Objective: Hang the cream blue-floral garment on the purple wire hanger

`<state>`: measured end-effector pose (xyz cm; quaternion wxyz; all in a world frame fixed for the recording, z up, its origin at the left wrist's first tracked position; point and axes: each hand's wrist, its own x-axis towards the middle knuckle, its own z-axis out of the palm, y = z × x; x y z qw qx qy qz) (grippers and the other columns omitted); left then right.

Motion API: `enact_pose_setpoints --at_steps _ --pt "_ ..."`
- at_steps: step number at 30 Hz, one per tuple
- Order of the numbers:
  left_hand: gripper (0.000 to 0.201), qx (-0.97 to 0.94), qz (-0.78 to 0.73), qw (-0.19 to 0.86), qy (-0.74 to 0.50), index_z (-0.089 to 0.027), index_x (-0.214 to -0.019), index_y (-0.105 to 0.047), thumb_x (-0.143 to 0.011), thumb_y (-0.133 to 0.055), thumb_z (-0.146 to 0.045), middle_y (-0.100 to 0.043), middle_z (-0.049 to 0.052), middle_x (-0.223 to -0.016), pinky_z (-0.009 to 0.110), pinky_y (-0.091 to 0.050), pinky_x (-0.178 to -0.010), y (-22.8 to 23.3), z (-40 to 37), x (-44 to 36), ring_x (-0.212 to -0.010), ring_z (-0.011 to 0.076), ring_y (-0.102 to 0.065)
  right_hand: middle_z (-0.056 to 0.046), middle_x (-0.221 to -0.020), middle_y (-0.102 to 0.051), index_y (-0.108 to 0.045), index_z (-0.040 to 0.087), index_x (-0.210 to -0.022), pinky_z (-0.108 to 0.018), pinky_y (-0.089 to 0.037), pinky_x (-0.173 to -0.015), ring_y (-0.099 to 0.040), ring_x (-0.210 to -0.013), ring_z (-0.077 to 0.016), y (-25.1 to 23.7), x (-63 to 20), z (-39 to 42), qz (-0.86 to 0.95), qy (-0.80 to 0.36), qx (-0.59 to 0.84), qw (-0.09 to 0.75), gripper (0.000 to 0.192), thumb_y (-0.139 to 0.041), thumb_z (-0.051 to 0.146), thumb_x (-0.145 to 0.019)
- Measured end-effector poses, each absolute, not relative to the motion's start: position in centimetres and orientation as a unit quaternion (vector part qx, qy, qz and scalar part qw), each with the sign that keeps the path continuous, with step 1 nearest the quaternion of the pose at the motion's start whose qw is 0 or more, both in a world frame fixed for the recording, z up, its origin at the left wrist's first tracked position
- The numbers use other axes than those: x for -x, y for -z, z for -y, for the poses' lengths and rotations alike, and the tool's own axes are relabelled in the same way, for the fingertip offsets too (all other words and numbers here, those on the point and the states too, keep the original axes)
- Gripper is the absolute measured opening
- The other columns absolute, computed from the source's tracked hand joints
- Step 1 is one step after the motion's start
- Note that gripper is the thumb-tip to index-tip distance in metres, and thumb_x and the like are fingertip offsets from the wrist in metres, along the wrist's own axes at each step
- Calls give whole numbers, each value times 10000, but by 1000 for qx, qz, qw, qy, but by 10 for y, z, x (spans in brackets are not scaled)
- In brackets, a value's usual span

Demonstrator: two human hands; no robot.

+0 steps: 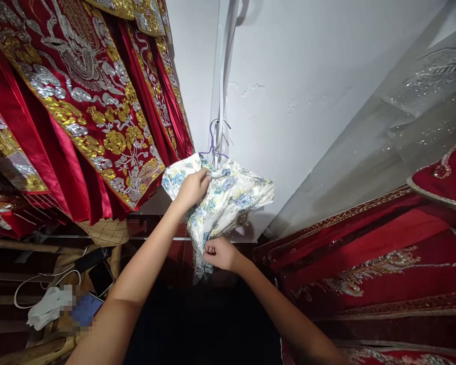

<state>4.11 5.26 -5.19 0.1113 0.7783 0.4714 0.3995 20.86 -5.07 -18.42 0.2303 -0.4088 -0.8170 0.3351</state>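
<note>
A white short-sleeved shirt (237,190) with blue and yellow flowers hangs on a purple hanger (212,138) in front of the wall. My left hand (193,190) is closed near the collar, thumb and fingers pinching the cloth at the neckline. Lower down, my right hand (222,253) has its fingers curled around the front edge of the shirt. The cloth bunches between both hands, and its bottom end dangles just past the right one. What lies inside the curled right fingers is partly hidden.
Red costumes with gold and silver embroidery (116,137) hang at left. Red beaded gowns (365,268) and sheer sparkly fabric (433,111) fill the right. A wooden chair (116,261) at lower left bears a phone (101,278), a white cable (23,290) and a white cloth (47,309).
</note>
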Motion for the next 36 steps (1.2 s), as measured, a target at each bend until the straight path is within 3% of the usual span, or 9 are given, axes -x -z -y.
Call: enact_pose_setpoints --at_steps 4,7,9,15,19,25,28,32,36 --pt "253 -784 -438 103 -427 -194 -849 -555 -1007 -443 -356 -551 -7 -639 262 -359 -612 46 -44 -39 -598 165 -521 -2 -640 -637 -708 264 -870 -301 -387 -529 -514 -540 -167 158 -218 49 805 -346 394 278 107 -602 275 -868" --pt "243 -788 -417 110 -440 -190 -854 -568 -1000 -477 -361 -557 -12 -635 259 -360 -600 38 -35 -40 -591 154 -514 -33 -775 -665 -542 260 -1355 -331 -439 -560 -553 -601 -192 110 -223 30 758 -294 421 403 411 -518 364 -957" --pt "196 -792 -399 114 -448 -184 -907 -605 -990 -505 -331 -610 3 -691 261 -394 -626 34 -30 -42 -634 157 -549 -39 -847 -668 -426 240 -1471 -314 -446 -582 -561 -626 -178 78 -224 13 728 -242 423 482 522 -504 356 -968" --pt "169 -755 -339 158 -538 -189 -1032 -687 -951 -583 -294 -716 72 -1006 303 -505 -789 39 -23 -48 -889 192 -661 2 -686 -594 -696 216 -1033 -269 -382 -587 -504 -588 -146 24 -235 -20 791 -130 412 434 208 -570 350 -935" --pt "310 -670 -287 287 -621 -196 -1195 -622 -911 -649 -318 -679 32 -828 279 -518 -724 44 -19 -56 -761 157 -651 16 -666 -577 -669 209 -982 -263 -351 -578 -483 -568 -136 23 -236 -20 801 -104 400 433 172 -562 337 -941" --pt "516 -573 -297 366 -670 -254 -1288 -466 -828 -698 -232 -539 -62 -668 225 -446 -599 73 -30 -76 -579 111 -544 1 -736 -571 -620 203 -970 -273 -393 -601 -506 -627 -148 13 -214 -20 723 -124 365 573 205 -516 380 -972" --pt "563 -597 -348 378 -616 -242 -1329 -441 -815 -667 -203 -506 -79 -627 227 -416 -577 100 -36 -68 -533 111 -494 -2 -750 -558 -615 208 -964 -281 -414 -637 -520 -672 -156 4 -222 -24 682 -116 365 623 217 -536 410 -965" --pt "422 -697 -440 333 -459 -241 -1246 -561 -828 -609 -196 -542 -54 -643 256 -440 -646 133 -23 -37 -593 140 -547 -1 -748 -552 -620 214 -919 -292 -424 -669 -519 -699 -166 8 -257 -22 653 -145 373 643 238 -615 451 -911" --pt "442 -767 -450 333 -314 -246 -1290 -579 -849 -609 -244 -594 -28 -666 289 -470 -668 147 -8 -10 -625 180 -599 10 -703 -509 -635 215 -918 -278 -387 -615 -476 -642 -153 19 -289 -8 627 -299 351 628 213 -663 422 -875"
